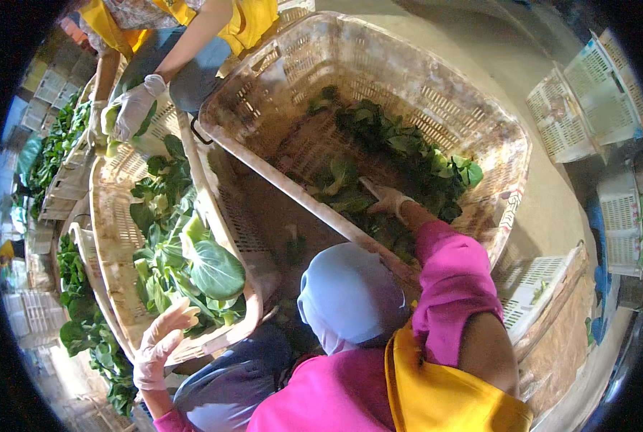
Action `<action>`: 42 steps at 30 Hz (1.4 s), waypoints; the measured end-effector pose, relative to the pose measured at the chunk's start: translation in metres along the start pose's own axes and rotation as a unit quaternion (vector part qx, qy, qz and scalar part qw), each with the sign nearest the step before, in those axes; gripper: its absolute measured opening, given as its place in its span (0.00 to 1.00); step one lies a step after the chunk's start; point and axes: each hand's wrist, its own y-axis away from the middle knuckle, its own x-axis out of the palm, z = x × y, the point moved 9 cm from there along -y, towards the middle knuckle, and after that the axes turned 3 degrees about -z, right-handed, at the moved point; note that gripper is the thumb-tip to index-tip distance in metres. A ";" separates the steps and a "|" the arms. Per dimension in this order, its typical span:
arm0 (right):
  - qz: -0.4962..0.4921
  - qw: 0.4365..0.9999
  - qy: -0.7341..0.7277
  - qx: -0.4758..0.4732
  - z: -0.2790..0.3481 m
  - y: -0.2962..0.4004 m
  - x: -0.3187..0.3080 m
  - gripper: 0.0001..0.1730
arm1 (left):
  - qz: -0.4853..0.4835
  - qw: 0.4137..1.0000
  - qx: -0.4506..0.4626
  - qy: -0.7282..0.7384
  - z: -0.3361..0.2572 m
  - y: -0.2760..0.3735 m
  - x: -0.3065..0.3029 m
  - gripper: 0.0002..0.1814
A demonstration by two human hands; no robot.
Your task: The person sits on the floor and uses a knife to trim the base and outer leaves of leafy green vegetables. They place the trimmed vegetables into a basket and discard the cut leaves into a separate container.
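Observation:
My left hand, in a pale glove, is at the near end of a narrow plastic crate, its fingers bent and apart. Just beyond them, a leafy green vegetable with a broad leaf and pale stalk lies on other greens in that crate. My gloved right hand reaches into a large, stained plastic crate, among dark leafy greens. Whether its fingers grip any of them is unclear. More greens lie along that crate's far side.
Across the narrow crate, a co-worker's gloved hands hold a piece of leafy green. More crates of greens stand at the left. White crates stand on the floor at the right. A rounded, pale blue cloth-covered shape is between my arms.

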 end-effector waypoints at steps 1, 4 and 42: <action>0.007 1.000 -0.006 0.009 -0.005 -0.008 0.006 0.66 | -0.001 1.000 -0.009 0.004 0.002 0.001 -0.001 0.37; 0.002 0.994 -0.054 0.100 -0.022 -0.005 0.011 0.63 | -0.002 1.000 -0.020 0.016 0.006 0.001 0.003 0.38; -0.375 0.863 -0.325 -0.094 0.178 0.202 -0.219 0.20 | 0.044 0.995 0.051 0.069 -0.023 0.026 0.009 0.32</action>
